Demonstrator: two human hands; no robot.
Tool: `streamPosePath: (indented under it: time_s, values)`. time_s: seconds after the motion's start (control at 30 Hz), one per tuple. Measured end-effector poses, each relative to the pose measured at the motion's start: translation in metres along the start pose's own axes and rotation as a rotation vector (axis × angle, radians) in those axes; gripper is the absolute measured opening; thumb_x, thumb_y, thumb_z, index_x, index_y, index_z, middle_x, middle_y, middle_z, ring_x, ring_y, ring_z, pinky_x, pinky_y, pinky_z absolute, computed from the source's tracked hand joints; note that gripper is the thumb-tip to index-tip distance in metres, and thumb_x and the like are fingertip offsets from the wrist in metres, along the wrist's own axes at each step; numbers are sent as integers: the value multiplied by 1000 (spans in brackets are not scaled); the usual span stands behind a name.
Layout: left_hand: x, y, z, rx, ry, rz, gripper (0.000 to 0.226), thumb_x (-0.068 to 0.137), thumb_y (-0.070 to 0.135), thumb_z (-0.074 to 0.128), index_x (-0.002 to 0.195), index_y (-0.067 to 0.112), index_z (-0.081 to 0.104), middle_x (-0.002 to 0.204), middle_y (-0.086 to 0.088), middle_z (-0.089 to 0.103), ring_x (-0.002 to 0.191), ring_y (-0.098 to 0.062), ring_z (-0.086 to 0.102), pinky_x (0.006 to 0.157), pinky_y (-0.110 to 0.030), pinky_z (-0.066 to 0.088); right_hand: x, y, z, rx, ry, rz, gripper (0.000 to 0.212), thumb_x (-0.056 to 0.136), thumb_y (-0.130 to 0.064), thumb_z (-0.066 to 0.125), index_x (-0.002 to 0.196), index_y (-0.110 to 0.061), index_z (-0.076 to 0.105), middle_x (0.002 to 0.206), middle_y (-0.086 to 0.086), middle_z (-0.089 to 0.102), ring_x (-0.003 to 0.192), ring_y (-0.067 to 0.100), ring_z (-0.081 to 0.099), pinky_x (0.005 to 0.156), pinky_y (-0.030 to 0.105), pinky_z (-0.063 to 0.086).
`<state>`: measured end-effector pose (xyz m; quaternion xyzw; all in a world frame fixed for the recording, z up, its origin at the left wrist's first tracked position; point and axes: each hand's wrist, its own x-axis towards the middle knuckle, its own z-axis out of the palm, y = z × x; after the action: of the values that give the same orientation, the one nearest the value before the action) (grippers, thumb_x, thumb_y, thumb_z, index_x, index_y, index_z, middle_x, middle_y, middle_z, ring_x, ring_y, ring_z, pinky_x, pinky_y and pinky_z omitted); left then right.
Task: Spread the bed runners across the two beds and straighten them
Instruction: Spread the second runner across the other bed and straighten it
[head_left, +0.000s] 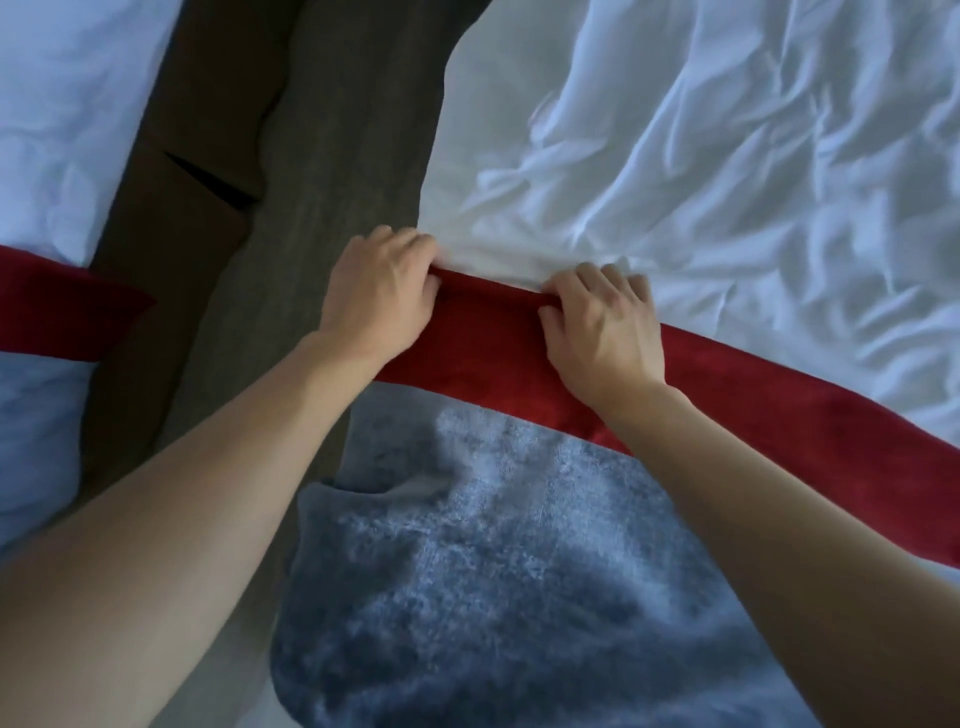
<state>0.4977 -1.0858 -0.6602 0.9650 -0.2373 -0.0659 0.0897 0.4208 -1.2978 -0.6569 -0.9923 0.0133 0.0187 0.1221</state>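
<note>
A bed runner with a red band (753, 395) and a grey plush middle (493, 561) lies across the right bed (727, 156), which has wrinkled white sheets. My left hand (376, 296) grips the red band's far edge near the bed's left side. My right hand (602, 322) pinches the same edge a little to the right. A second runner's red end (57, 306) lies on the left bed (47, 130).
A dark wood-look floor strip (322, 156) runs between the two beds. A brown bed base (171, 208) borders the left bed. The runner's grey part bunches near me at the bed's lower left corner.
</note>
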Motion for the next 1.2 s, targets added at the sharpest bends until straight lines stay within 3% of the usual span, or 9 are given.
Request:
streamPosePath:
  time_s: [0.1, 0.3, 0.47, 0.63, 0.77, 0.97, 1.2]
  values:
    - [9, -2, -1, -55, 27, -40, 14, 88, 13, 58, 99, 13, 66, 98, -4, 67, 93, -31, 56, 79, -45, 43, -5, 11, -2, -4, 18, 32, 15, 90, -21, 59, 94, -11, 69, 93, 7, 67, 93, 33, 59, 87, 44, 38]
    - [3, 60, 6, -76, 2, 141, 13, 86, 18, 58, 95, 9, 61, 92, -5, 63, 88, -30, 56, 76, -40, 39, -5, 4, 2, 62, 34, 75, 14, 89, -19, 57, 93, -11, 68, 92, 8, 66, 93, 35, 58, 85, 46, 40]
    - [12, 52, 1, -63, 73, 89, 8, 89, 13, 60, 94, 11, 66, 92, -4, 68, 88, -30, 58, 76, -40, 39, -13, 18, -4, 18, 57, 78, 16, 89, -24, 58, 89, -11, 68, 89, 7, 67, 89, 33, 58, 84, 43, 38]
    - [24, 69, 2, -44, 25, 56, 15, 90, 16, 54, 102, 11, 62, 99, -3, 65, 91, -28, 56, 82, -43, 42, 9, 23, -2, 32, 44, 114, 20, 92, -23, 53, 95, -12, 69, 94, 4, 68, 94, 29, 58, 88, 39, 35]
    - [16, 103, 14, -20, 8, 162, 20, 87, 21, 56, 104, 12, 61, 97, -4, 61, 92, -26, 55, 82, -39, 41, -22, 43, -8, 36, 105, 110, 18, 90, -22, 56, 94, -10, 69, 91, 6, 67, 90, 31, 58, 84, 42, 39]
    - [16, 192, 20, -34, -23, 242, 20, 88, 24, 57, 104, 14, 62, 98, -2, 61, 92, -25, 55, 81, -37, 41, -106, 134, -41, -58, 119, 270, 13, 87, -16, 58, 94, -10, 68, 87, 7, 65, 87, 32, 58, 81, 44, 39]
    - [26, 352, 53, -55, -32, 334, 17, 91, 22, 55, 104, 16, 64, 97, 0, 65, 91, -23, 57, 88, -38, 43, -184, 275, -76, -78, 122, 384, 17, 88, -20, 61, 100, -9, 68, 93, 10, 68, 91, 34, 59, 88, 45, 39]
